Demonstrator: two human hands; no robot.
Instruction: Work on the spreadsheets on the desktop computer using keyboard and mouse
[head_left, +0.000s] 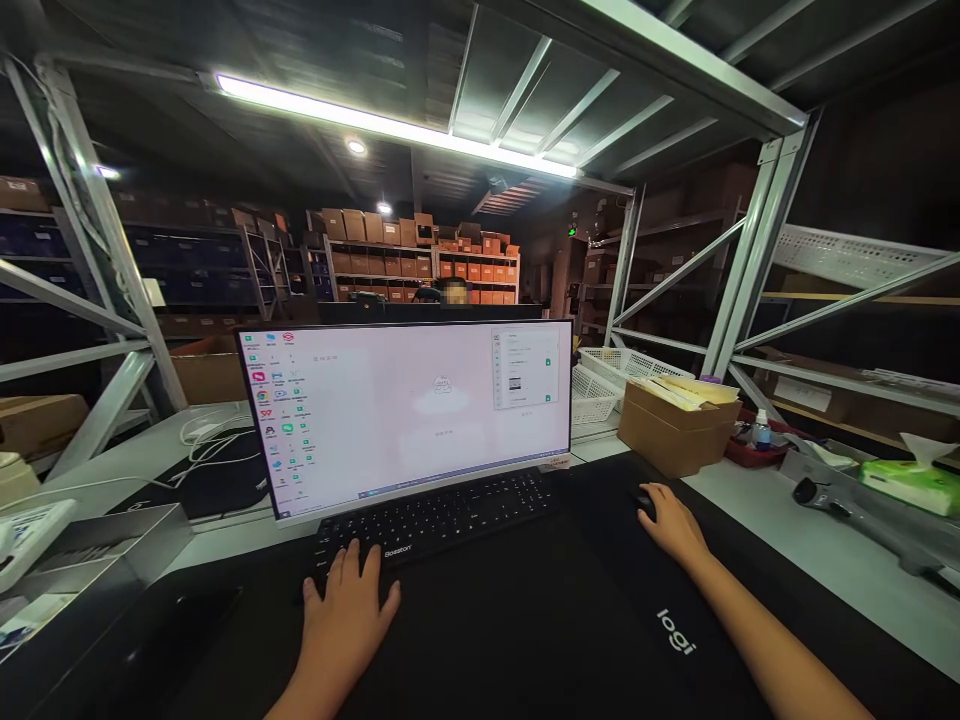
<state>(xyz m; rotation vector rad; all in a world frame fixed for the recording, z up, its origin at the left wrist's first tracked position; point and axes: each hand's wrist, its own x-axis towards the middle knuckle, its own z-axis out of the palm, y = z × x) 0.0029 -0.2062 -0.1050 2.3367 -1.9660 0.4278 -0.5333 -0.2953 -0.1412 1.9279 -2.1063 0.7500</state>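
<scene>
My left hand [346, 602] rests with fingers spread on the left front part of a black keyboard [450, 515], its thumb out over the desk mat. On the right, my right hand [673, 522] curls over a black computer mouse [643, 502], most of which the fingers hide. Both lie on a large black desk mat [525, 620] with a white "logi" mark. Behind the keyboard stands a wide monitor [405, 410], lit, with icons down its left side and a small window at upper right.
Right of the monitor are a cardboard box [667, 430] holding papers, white baskets [596, 392], a tissue pack [911, 485] and a grey handheld device [870, 525]. A grey open box [97, 580] and white cables [199, 445] lie left. A person [454, 292] is behind the monitor.
</scene>
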